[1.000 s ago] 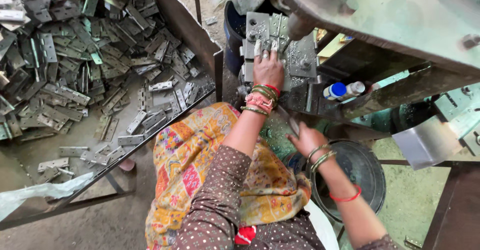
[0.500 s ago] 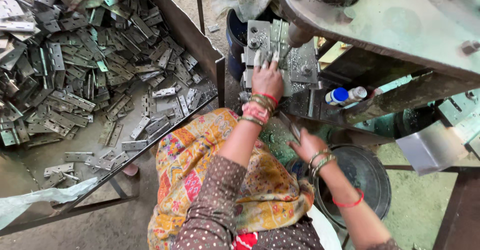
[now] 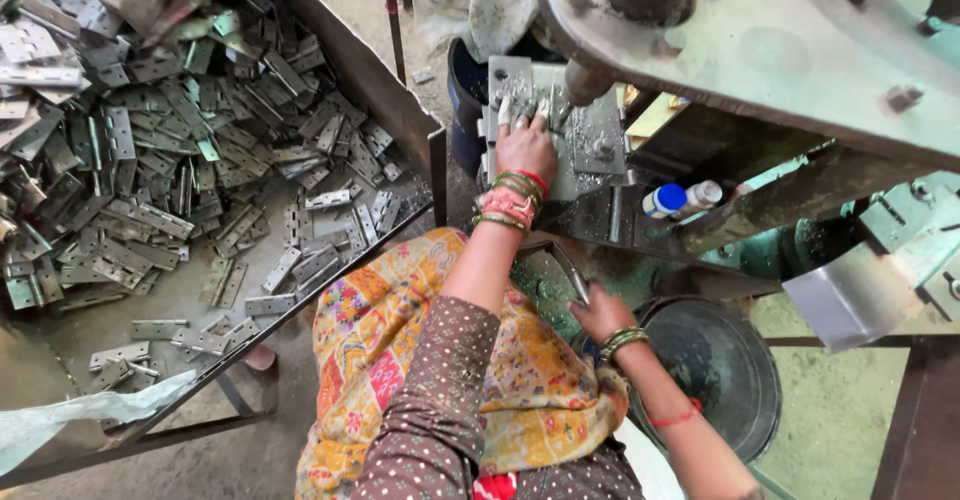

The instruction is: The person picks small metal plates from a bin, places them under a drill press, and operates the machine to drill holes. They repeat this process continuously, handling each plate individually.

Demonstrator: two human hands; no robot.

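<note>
My left hand point(image 3: 525, 148) reaches forward onto the grey steel bed point(image 3: 590, 135) of a press. Its taped fingertips hold a small metal plate point(image 3: 508, 82) down just left of the round ram point(image 3: 585, 82). Bangles circle that wrist. My right hand point(image 3: 600, 315) is lower, beside my lap, closed around a thin metal lever point(image 3: 568, 272) that slants up toward the machine. Patterned yellow cloth point(image 3: 400, 360) covers my lap.
A large sheet-metal tray point(image 3: 400, 110) at left holds several loose hinge plates point(image 3: 150, 180). A dark round pan point(image 3: 720, 370) sits on the floor at right. Two small bottles point(image 3: 680, 198) lie on the machine frame. The heavy press arm point(image 3: 760, 50) overhangs the bed.
The view has shifted slightly. My left hand stays on the press bed, and my right hand sits a little lower on the lever.
</note>
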